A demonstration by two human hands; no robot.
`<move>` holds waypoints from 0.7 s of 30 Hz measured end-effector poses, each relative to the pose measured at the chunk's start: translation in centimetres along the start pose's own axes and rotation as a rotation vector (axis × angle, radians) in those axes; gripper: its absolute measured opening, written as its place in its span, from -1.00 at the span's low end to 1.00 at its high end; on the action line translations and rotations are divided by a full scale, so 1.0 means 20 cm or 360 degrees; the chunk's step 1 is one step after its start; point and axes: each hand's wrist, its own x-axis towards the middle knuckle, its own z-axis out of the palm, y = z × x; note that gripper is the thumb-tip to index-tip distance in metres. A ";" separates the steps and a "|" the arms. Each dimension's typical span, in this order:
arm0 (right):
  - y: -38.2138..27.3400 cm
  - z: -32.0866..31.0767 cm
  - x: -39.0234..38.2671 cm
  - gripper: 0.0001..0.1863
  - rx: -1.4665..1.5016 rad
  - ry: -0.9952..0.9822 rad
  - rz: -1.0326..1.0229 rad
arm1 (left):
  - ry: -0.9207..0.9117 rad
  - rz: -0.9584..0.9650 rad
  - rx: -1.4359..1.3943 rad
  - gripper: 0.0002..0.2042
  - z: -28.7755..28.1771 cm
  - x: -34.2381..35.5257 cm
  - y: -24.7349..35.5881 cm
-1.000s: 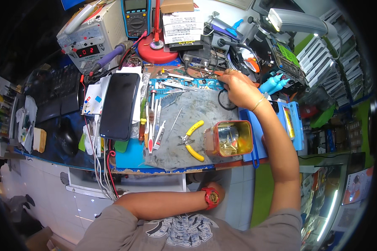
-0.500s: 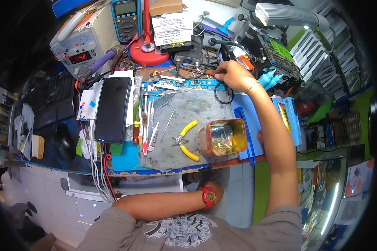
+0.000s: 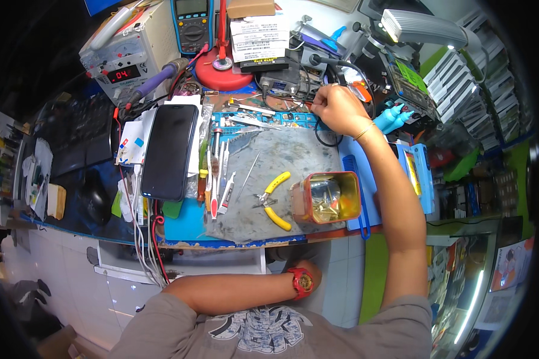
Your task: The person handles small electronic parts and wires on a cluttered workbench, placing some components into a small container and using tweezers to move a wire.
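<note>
My right hand (image 3: 340, 110) reaches to the back of the bench, thumb and fingers pinched together. Whatever sits between the fingertips is too small and covered to make out; a looped black cable (image 3: 324, 142) hangs just beneath them. My left hand (image 3: 310, 271), below a red watch (image 3: 302, 282), rests low at my lap with its fingers hidden. On the grey mat (image 3: 239, 224) lie yellow-handled cutting pliers (image 3: 277, 219), tweezers (image 3: 248, 176) and a small white tube (image 3: 226, 192). Nearer me on the right stands an open tin (image 3: 302, 203) holding small metal pieces.
A black phone (image 3: 170, 152) lies left of the tools. Behind stand a power supply (image 3: 111, 51), a multimeter (image 3: 193, 27) and a red round base (image 3: 212, 75). Light-blue bottles (image 3: 395, 119) sit beside my right wrist. A lamp (image 3: 425, 29) hangs at the upper right.
The whole view has shifted slightly, so the bench sits further right. My right hand has moved a little left over the bench, and the cable loop under it has changed shape. My left arm stays put.
</note>
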 end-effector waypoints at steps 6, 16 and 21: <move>0.05 0.07 0.08 -0.72 -0.0185 -0.0078 0.0280 | -0.0116 0.0005 0.0066 -0.73 0.18 0.21 0.01; 0.09 0.06 0.12 -0.79 0.0079 -0.0011 0.0111 | -0.0263 0.0017 0.0066 -0.71 0.17 0.36 0.00; -0.10 -0.09 -0.12 -0.84 0.0228 0.0457 -0.0382 | -0.0099 0.0159 -0.0090 -0.70 0.03 0.15 0.03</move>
